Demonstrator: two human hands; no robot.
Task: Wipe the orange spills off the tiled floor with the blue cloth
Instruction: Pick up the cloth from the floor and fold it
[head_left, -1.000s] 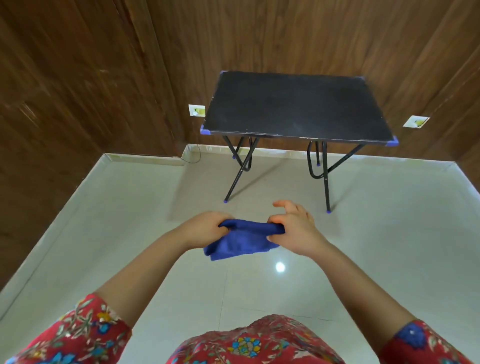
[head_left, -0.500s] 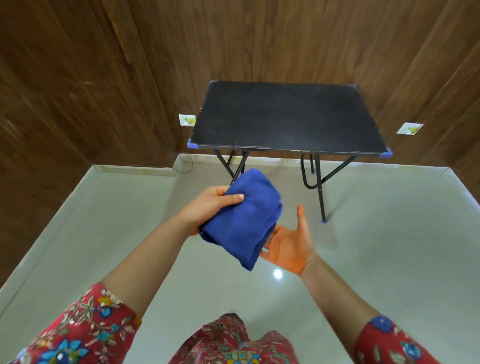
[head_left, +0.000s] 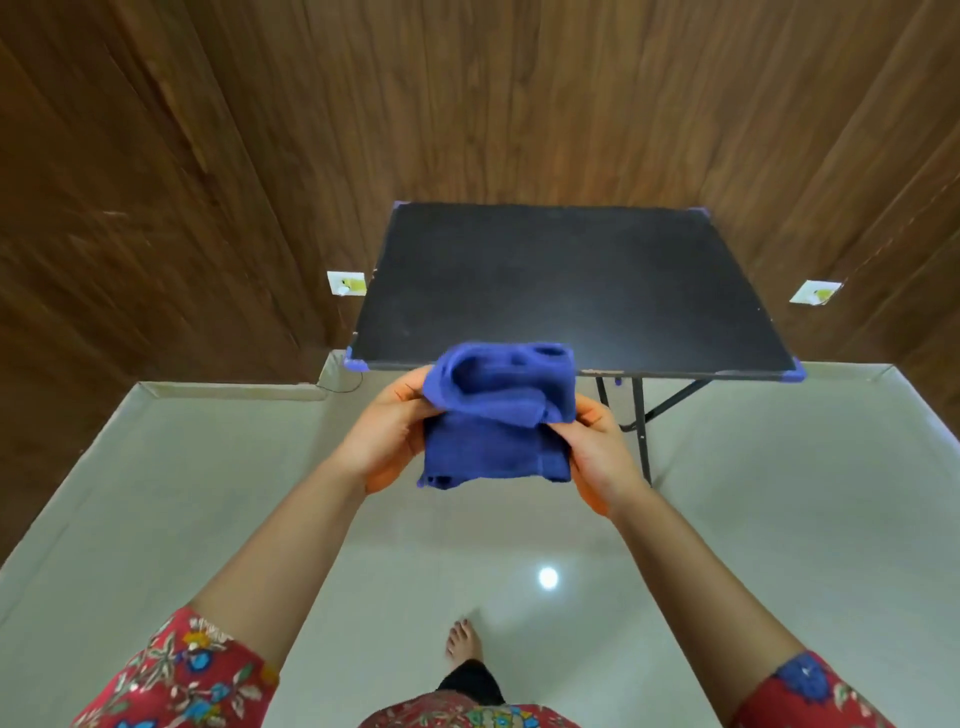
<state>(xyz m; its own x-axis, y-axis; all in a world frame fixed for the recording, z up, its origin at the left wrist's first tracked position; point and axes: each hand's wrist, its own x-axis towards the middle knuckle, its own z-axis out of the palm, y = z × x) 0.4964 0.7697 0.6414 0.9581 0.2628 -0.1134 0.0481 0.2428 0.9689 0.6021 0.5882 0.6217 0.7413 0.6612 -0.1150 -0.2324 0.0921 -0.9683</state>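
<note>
A folded blue cloth (head_left: 496, 421) is held up in the air in front of me, over the near edge of the table. My left hand (head_left: 387, 431) grips its left side, thumb on top. Its right side is pinched by my right hand (head_left: 597, 449). The pale tiled floor (head_left: 779, 519) spreads below. No orange spill shows on the visible tiles.
A black folding table (head_left: 571, 291) with blue corner caps stands against the wooden wall (head_left: 208, 156). Its thin metal legs (head_left: 644, 431) reach the floor right of my hands. Wall sockets (head_left: 347, 283) sit on either side. My bare foot (head_left: 464, 642) is on the tiles below.
The right hand, open under the cloth half a second ago, has closed on its right side. Both hands now hold the cloth higher and nearer the table. My view has tilted down.
</note>
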